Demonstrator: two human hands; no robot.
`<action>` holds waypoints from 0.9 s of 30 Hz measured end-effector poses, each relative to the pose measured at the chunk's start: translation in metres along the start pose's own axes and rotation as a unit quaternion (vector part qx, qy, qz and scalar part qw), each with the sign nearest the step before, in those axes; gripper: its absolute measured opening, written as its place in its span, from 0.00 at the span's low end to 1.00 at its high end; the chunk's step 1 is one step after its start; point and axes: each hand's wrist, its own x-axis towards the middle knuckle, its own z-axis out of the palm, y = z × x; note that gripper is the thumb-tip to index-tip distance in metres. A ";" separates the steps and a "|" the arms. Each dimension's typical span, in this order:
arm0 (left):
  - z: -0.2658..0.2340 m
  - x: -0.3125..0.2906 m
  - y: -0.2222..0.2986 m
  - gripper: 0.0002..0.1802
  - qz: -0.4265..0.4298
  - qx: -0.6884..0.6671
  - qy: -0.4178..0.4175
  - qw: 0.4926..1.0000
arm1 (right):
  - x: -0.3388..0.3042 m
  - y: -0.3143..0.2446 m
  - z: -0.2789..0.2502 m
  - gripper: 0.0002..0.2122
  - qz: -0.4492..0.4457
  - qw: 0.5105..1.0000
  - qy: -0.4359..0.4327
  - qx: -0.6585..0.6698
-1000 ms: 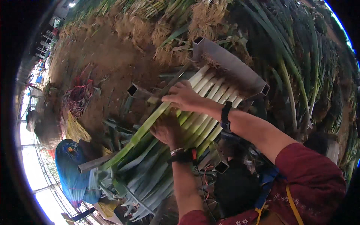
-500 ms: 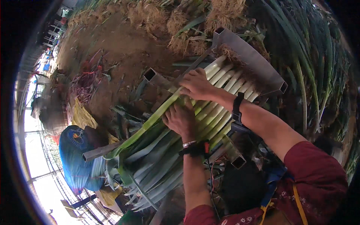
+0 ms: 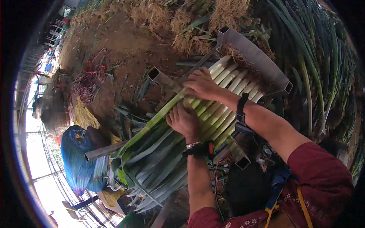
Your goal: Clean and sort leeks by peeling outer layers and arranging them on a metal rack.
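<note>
Both hands (image 3: 184,119) (image 3: 201,84) press flat on the leeks (image 3: 213,110).

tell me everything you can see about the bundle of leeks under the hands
The bundle of leeks lies flat in a metal frame, stalks side by side. White shafts with brownish roots butt against the frame's end plate; the shafts turn pale green, then fan into long dark green leaves toward the lower left. The left hand presses on the middle and the right hand rests on the white shafts.
</note>
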 end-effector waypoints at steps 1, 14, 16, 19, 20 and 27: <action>0.001 -0.001 -0.001 0.12 -0.004 -0.014 0.003 1.000 | 0.001 0.001 0.000 0.13 -0.001 1.000 0.000 0.001; 0.005 -0.005 -0.002 0.07 0.000 0.031 0.006 0.999 | -0.001 -0.005 -0.007 0.13 -0.024 0.997 0.075 -0.003; 0.005 -0.006 -0.006 0.07 0.018 0.024 0.015 0.999 | -0.001 0.000 -0.013 0.13 -0.034 0.997 0.068 0.010; 0.004 -0.007 -0.008 0.06 0.014 0.023 0.005 1.000 | 0.000 0.001 -0.017 0.13 -0.044 0.997 0.063 0.022; 0.004 -0.007 -0.008 0.05 0.008 0.025 -0.003 1.000 | 0.001 0.000 -0.018 0.13 -0.047 0.997 0.062 0.025; 0.002 -0.011 -0.010 0.06 0.016 -0.045 0.027 0.999 | -0.007 0.011 -0.011 0.13 -0.016 1.000 0.015 0.020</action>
